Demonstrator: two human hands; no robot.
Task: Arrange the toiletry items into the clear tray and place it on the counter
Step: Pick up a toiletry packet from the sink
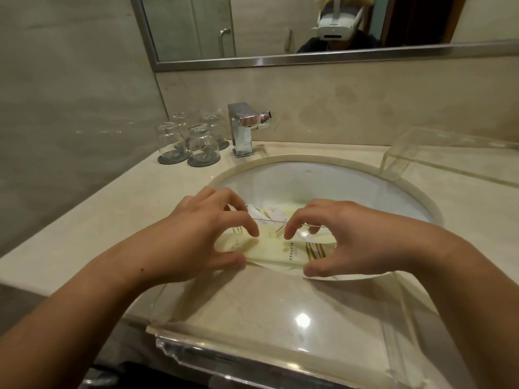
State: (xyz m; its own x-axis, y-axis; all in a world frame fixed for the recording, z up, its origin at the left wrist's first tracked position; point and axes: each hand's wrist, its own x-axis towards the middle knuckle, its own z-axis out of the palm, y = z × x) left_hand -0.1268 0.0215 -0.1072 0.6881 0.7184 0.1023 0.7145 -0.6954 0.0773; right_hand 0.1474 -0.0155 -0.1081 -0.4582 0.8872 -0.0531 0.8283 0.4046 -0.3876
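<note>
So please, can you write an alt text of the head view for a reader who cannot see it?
Two bare hands, left hand and right hand, handle pale toiletry packets in a clear tray held over a sink. Upturned glasses stand left of the faucet; another clear box sits at the right, below a mirror.
</note>
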